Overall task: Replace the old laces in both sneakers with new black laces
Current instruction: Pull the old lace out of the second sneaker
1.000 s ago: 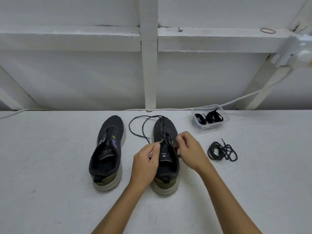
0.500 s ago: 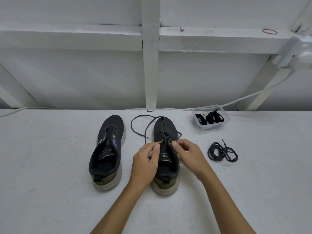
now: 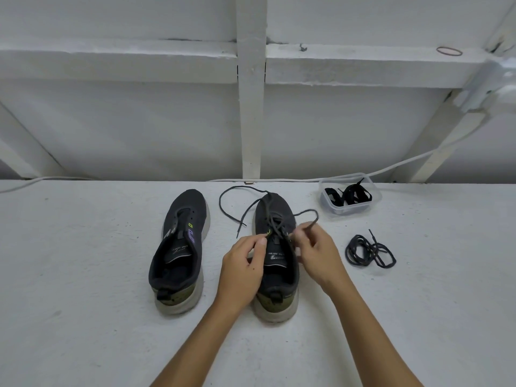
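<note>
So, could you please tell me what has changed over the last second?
The right hand has pulled a loop of lace out to the shoe's right. The left hand still holds the right sneaker. Left sneaker, loose lace bundle and container are unmoved.

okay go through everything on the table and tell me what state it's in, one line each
Left sneaker: unlaced, eyelets empty.
Right sneaker: partly laced, lace loose.
Lace in right sneaker: ends free, one loop pulled out.
Left hand: steadies the right sneaker's side.
Right hand: pinches the lace loop.
Loose lace bundle: tangled on the table.
Plastic container: open, holds black laces.
</note>
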Demonstrator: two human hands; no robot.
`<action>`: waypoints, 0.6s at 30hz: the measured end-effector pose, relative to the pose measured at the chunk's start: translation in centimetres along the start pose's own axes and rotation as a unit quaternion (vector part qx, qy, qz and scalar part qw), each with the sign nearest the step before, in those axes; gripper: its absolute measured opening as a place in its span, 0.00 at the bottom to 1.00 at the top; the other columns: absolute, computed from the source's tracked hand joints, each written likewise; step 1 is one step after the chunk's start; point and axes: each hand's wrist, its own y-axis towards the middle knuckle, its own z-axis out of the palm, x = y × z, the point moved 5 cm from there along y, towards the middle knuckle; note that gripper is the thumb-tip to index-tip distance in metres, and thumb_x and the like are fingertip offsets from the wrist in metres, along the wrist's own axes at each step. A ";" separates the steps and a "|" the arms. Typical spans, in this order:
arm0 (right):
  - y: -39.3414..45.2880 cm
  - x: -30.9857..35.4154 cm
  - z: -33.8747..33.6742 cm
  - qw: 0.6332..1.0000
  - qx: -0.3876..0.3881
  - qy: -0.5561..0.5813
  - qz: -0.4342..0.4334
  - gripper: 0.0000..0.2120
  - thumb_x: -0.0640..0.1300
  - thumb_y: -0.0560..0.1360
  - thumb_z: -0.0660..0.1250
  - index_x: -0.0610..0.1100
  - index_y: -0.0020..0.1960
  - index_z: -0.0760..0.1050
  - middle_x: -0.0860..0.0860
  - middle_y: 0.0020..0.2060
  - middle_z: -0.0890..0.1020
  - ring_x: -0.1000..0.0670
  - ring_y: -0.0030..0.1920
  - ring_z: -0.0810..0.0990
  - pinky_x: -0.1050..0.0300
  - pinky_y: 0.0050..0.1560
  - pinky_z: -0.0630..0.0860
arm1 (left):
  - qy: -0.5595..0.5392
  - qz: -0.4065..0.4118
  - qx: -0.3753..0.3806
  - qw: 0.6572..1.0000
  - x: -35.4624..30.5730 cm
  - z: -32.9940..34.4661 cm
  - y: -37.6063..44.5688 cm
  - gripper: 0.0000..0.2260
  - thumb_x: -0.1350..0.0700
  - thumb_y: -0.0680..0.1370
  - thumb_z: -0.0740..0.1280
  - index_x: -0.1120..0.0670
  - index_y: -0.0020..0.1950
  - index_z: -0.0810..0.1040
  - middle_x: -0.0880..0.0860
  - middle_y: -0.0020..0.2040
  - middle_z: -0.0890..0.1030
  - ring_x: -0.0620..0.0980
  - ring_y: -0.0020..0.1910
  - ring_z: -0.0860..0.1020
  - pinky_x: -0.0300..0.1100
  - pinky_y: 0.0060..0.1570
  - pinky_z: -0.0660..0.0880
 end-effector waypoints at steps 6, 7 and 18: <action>-0.8 -0.6 0.3 0.993 0.057 0.083 0.066 0.07 0.47 0.82 0.67 0.47 0.56 0.81 0.52 0.50 0.86 0.52 0.53 0.85 0.52 0.55 0.83 | -0.002 0.003 -0.001 1.000 -0.1 0.0 0.0 0.11 0.51 0.83 0.61 0.48 0.60 0.81 0.39 0.55 0.81 0.36 0.57 0.77 0.28 0.52 0.73; -0.9 -0.4 0.3 0.994 0.077 0.055 0.051 0.05 0.46 0.80 0.69 0.47 0.52 0.83 0.53 0.49 0.86 0.52 0.52 0.85 0.52 0.56 0.83 | -0.001 0.004 -0.002 1.000 0.0 0.0 0.0 0.11 0.51 0.84 0.61 0.48 0.60 0.81 0.39 0.54 0.81 0.37 0.57 0.77 0.29 0.52 0.73; -0.9 -0.3 0.3 0.998 0.055 0.016 0.007 0.06 0.46 0.80 0.69 0.46 0.48 0.84 0.55 0.48 0.86 0.54 0.50 0.84 0.54 0.53 0.82 | 0.009 0.013 -0.009 1.000 0.0 0.0 0.1 0.10 0.52 0.83 0.62 0.48 0.58 0.82 0.40 0.53 0.81 0.36 0.56 0.77 0.29 0.52 0.73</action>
